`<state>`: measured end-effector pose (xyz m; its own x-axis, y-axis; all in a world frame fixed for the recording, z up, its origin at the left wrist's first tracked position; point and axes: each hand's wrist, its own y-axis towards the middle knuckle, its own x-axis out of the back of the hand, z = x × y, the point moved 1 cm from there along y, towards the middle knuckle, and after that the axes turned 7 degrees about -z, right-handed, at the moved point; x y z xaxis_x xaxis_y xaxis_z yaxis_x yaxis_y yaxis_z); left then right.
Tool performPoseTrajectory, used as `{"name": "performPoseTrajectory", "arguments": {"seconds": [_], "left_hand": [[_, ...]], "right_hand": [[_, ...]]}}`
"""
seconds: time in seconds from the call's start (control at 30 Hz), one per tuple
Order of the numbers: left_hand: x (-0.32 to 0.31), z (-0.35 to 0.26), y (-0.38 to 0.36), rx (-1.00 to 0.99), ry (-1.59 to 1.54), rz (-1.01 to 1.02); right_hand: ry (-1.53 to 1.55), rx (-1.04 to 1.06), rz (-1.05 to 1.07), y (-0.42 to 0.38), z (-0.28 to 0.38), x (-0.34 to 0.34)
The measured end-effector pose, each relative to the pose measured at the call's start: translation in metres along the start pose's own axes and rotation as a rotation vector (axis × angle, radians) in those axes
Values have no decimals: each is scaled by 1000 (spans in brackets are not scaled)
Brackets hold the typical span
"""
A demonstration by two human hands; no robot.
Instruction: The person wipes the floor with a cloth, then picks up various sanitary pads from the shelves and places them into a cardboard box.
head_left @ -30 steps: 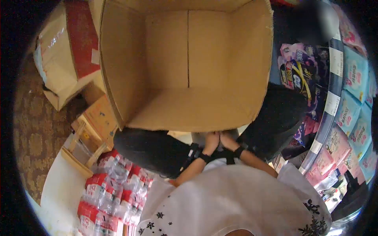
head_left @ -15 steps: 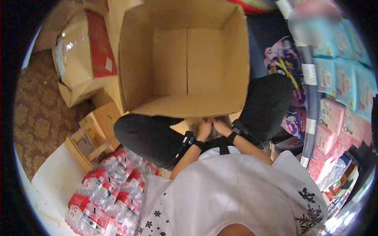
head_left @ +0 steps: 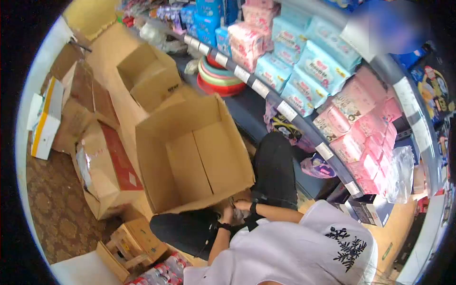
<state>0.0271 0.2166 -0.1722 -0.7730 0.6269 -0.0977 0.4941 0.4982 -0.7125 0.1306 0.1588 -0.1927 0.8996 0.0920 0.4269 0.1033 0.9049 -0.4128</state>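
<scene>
An empty cardboard box (head_left: pixel 209 156) stands between my knees, its open top facing me. Close to the box's near edge, my left hand (head_left: pixel 227 216) is closed, and just to its right my right hand (head_left: pixel 243 205) is closed too. Something pale and small shows between the two hands, too small to make out. The box's near wall hides part of what lies by the fingers. Dark bands circle both wrists. My black-trousered legs flank the box and the hands.
Shelves at the right hold blue packs (head_left: pixel 304 90) and pink packs (head_left: pixel 351 133). Stacked basins (head_left: pixel 221 78) sit beyond the box. Another open carton (head_left: pixel 149 76) and a red-striped carton (head_left: pixel 109 166) are at the left, above a wooden stool (head_left: pixel 135 242) and wrapped bottles (head_left: pixel 164 273).
The view has turned toward the shelves, so the box now appears lower and tilted, and more shelf and cartons show. Both hands remain close together by the box.
</scene>
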Motion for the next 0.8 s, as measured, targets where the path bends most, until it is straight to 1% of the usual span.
{"name": "performPoseTrajectory", "arguments": {"seconds": [0.03,0.07,0.1,0.13,0.17,0.2,0.23,0.27,0.3,0.33,0.4,0.43,0.47,0.5,0.53,0.57,0.6,0.63,0.67,0.7,0.73,0.8], "left_hand": [[-2,-3,-4,60,1,-43],[-6,-10,-3,118,0,-90],[-24,-46,-33,134,16,-139],[-41,-85,-66,154,28,-188],[-21,-34,-25,69,-39,-78],[-16,-16,-6,53,-47,-82],[-16,-2,6,103,-40,-130],[-15,4,11,158,-34,-182],[-30,-54,-36,85,-21,-127],[-29,-55,-38,78,-30,-143],[-31,-49,-37,269,-202,-44],[-27,-33,-26,263,-209,-57],[-21,-12,-9,158,-131,-72],[-14,12,11,54,-51,-85],[-10,21,21,-50,31,-98],[-8,20,20,-55,30,-108],[-7,16,18,-5,67,-107],[-7,12,17,44,104,-104],[-8,8,18,91,141,-99],[7,48,46,9,-98,-70],[-2,23,28,0,-100,-70],[-20,-21,-11,30,161,-121]], "right_hand": [[227,24,-34,28,-47,-41],[212,-9,-142,-2,-9,-6],[198,-43,-250,-32,31,30],[327,-277,-152,-33,36,38],[358,-333,-158,-29,30,31],[389,-391,-160,-22,22,24],[378,-378,-157,-24,34,37],[303,-459,-93,-32,55,52],[227,-539,-27,-36,70,61],[219,-525,-16,-35,69,58],[294,-281,-170,-39,70,54],[234,-371,-50,-43,83,66],[165,-450,80,-48,96,77],[119,-393,11,-49,97,77],[75,-336,-60,-51,97,76],[-18,-267,91,-37,72,64],[-20,-258,92,-37,75,63],[10,-315,63,-38,79,64],[-23,-338,-16,-12,12,25],[-54,-363,-94,13,-51,-12],[-59,-357,-99,7,-29,2],[12,-359,37,-17,22,32]]}}
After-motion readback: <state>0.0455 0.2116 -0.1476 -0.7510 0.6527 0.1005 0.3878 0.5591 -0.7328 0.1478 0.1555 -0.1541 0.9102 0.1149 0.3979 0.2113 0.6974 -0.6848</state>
